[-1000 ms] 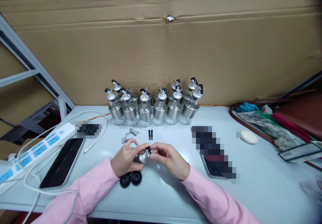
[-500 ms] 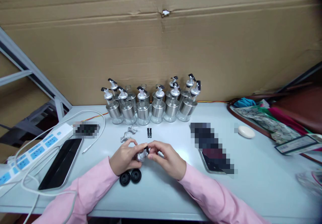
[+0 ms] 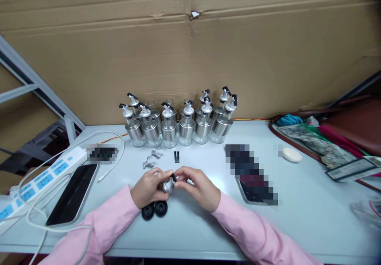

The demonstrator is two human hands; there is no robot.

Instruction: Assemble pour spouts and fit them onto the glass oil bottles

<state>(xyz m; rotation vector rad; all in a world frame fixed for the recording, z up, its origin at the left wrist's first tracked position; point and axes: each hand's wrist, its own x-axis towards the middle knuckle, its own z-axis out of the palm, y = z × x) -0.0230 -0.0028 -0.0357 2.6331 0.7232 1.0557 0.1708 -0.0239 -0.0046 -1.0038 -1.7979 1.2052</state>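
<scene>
My left hand [image 3: 148, 187] and my right hand [image 3: 196, 186] meet over the white table [image 3: 190, 233] and both grip one small silver pourer cap [image 3: 168, 185] with a black flap. Two black round gaskets [image 3: 154, 210] lie just under my left wrist. Beyond my hands lie two loose silver spouts [image 3: 151, 158] and two small black clips [image 3: 176, 156]. Several glass bottles with silver pourer tops [image 3: 178, 124] stand in rows at the back of the table.
A white power strip [image 3: 41, 177] with cables and a black phone [image 3: 73, 193] lie at the left. A second phone [image 3: 253, 185] lies to the right of my hands. Farther right sit a white oval object [image 3: 292, 154] and a tray of colourful packets [image 3: 327, 146]. Cardboard [image 3: 190, 50] walls the back.
My hands have stayed together on the cap, with only small finger shifts. The view has tilted slightly, so everything sits a little lower left than before.
</scene>
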